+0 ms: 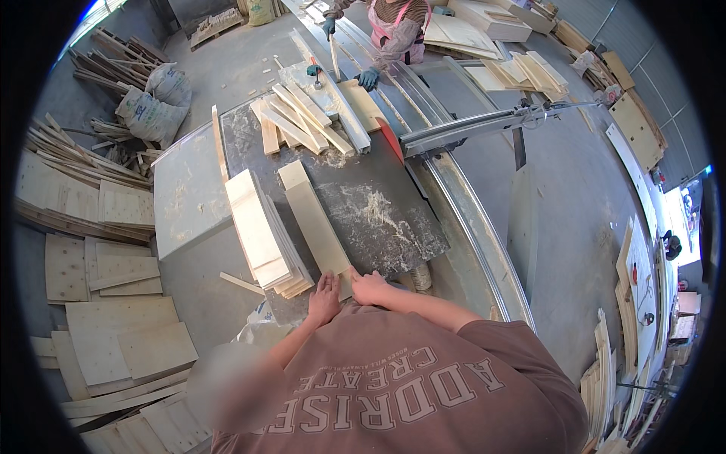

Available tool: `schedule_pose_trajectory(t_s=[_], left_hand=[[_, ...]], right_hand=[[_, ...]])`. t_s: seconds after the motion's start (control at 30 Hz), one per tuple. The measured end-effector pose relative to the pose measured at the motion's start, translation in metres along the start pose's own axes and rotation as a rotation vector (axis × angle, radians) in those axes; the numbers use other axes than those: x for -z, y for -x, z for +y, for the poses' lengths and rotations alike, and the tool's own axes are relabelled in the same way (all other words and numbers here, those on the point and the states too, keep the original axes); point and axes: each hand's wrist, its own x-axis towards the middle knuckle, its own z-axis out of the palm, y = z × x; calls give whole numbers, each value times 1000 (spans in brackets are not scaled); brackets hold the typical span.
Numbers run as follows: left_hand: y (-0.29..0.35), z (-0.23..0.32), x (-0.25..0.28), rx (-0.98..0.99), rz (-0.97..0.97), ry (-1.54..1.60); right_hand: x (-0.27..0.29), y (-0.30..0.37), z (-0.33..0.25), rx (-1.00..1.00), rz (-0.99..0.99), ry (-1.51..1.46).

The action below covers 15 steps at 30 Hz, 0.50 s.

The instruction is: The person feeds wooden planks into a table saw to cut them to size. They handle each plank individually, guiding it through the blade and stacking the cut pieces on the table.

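A long, narrow wooden board (318, 227) lies lengthwise on the dark saw table, its near end close to my body. My left hand (325, 299) is on the left side of that end, fingers together and laid over the wood. Against the right corner, my right hand (368, 287) grips the edge with bent fingers. The undersides of both hands are hidden. At the far end, a shorter wooden piece (295, 175) seems to overlap or meet the board; I cannot tell which. Left of the board stands a neat stack of similar boards (261, 227).
Loose wooden strips (302, 117) lie at the table's far side, near a red saw guard (391, 140). Sawdust covers the dark tabletop (393, 242). A metal sliding rail (484, 219) runs along the right. Across the table, a co-worker's gloved hand (368, 79) rests by a panel.
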Motion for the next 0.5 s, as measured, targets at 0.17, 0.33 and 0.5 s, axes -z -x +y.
schedule_pose_trajectory(t_s=[0.17,0.33,0.5], left_hand=[[1,1,2,1,1,-4],[1,1,3,4,-5,-12],[1,0,2,0,-7,0]], right_hand=[[-7,-6,3,-5,10,16],[-8,-8,4,2,-2,26],[-5,-5,2,0,1,30]])
